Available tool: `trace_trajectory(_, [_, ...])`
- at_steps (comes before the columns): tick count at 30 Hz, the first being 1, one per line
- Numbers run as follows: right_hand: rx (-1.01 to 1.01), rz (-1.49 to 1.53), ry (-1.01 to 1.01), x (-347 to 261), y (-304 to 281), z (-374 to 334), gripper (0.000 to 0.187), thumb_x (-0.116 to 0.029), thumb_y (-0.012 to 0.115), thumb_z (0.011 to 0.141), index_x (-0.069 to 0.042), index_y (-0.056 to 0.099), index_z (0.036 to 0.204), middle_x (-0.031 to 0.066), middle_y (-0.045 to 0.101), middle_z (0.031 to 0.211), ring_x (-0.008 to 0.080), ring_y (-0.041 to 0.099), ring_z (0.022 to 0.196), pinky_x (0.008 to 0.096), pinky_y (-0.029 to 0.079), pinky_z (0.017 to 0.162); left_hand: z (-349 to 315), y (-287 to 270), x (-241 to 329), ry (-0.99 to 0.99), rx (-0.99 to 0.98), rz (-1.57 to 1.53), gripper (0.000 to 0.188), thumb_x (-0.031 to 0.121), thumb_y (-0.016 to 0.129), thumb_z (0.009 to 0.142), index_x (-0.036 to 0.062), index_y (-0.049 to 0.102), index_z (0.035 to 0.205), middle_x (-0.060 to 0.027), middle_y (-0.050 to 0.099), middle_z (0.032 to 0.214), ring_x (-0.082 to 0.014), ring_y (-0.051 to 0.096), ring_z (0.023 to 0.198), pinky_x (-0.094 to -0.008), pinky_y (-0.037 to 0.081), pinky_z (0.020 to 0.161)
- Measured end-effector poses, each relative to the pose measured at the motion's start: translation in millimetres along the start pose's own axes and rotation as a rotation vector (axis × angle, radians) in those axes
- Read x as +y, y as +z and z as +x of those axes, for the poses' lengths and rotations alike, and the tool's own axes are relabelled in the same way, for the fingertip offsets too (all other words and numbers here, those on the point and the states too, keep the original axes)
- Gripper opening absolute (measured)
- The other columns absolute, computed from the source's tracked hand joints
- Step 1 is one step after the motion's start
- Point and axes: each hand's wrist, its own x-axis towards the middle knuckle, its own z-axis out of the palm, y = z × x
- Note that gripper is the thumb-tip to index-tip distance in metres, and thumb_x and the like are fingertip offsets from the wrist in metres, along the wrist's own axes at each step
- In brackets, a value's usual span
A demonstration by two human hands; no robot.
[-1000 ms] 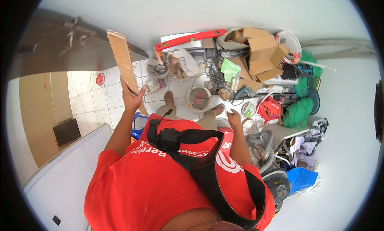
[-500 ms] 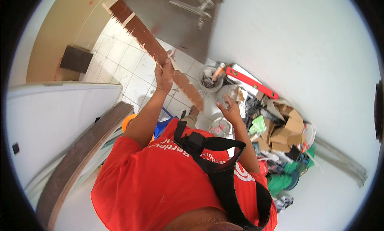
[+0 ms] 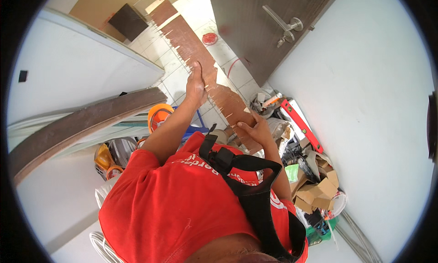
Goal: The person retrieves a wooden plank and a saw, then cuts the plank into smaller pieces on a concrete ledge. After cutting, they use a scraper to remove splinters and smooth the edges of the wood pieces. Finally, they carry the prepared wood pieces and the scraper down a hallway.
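A long, thin brown plywood strip [image 3: 189, 40] with ragged, splintered edges and pale bare patches slants from the upper left down to my waist. Around its middle edge my left hand [image 3: 196, 89] is closed, the thumb lying on the brown face. My right hand [image 3: 258, 130] grips the near end, its thumb on top and the other fingers mostly hidden.
At the upper right stands a dark door [image 3: 255, 39] with a metal handle. Along the right wall lie a red spirit level [image 3: 302, 126], torn cardboard boxes [image 3: 317, 192] and a bucket [image 3: 262, 101]. An orange hard hat [image 3: 159, 116] and a curved brown trim board [image 3: 86, 121] are on the left.
My right hand, open and apart from the strip before, now holds its near end. The strip shows more of its broad face, and the view has swung to the left.
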Motion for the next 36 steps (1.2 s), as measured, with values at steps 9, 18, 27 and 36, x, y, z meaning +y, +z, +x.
trace_trajectory(9, [-0.147,-0.012,-0.026,-25,35,0,0.041,-0.026,0.065,0.092,-0.007,0.061,0.127,0.0198,0.067,0.113,0.0279,0.064,0.105,0.0361,0.048,0.091,-42,-69,-17,-0.227,0.032,0.103,0.094,0.071,0.051,0.089,0.0024,0.029,0.149,-0.0218,0.041,0.144,-0.0298,0.043,0.13,-0.0427,0.038,0.105])
trace_trajectory(18, [-0.512,-0.348,-0.312,-18,98,48,0.06,-0.019,0.059,0.092,-0.01,0.038,0.148,0.0247,0.048,0.141,0.0416,0.049,0.128,0.043,0.041,0.106,-37,-163,-59,-0.149,0.128,0.006,0.038,0.036,0.064,0.096,0.0082,0.061,0.121,-0.0027,0.064,0.105,-0.0169,0.06,0.098,-0.0326,0.047,0.094])
trace_trajectory(27, [-0.439,-0.626,-0.428,-68,135,111,0.097,-0.04,0.073,0.081,-0.004,0.019,0.153,0.0279,0.034,0.149,0.0471,0.044,0.128,0.0495,0.039,0.106,5,-194,-23,0.073,0.065,-0.356,0.02,0.014,0.059,0.098,0.0015,0.061,0.112,-0.0069,0.067,0.109,-0.0173,0.065,0.097,-0.034,0.051,0.086])
trace_trajectory(36, [-0.478,0.014,-0.312,-96,155,166,0.049,-0.012,0.067,0.09,0.002,0.053,0.135,0.0186,0.069,0.109,0.0246,0.068,0.092,0.0309,0.052,0.081,27,-178,40,0.256,0.25,-0.158,0.06,0.028,0.068,0.094,0.0002,0.038,0.139,-0.0095,0.063,0.114,-0.0178,0.062,0.102,-0.0322,0.052,0.085])
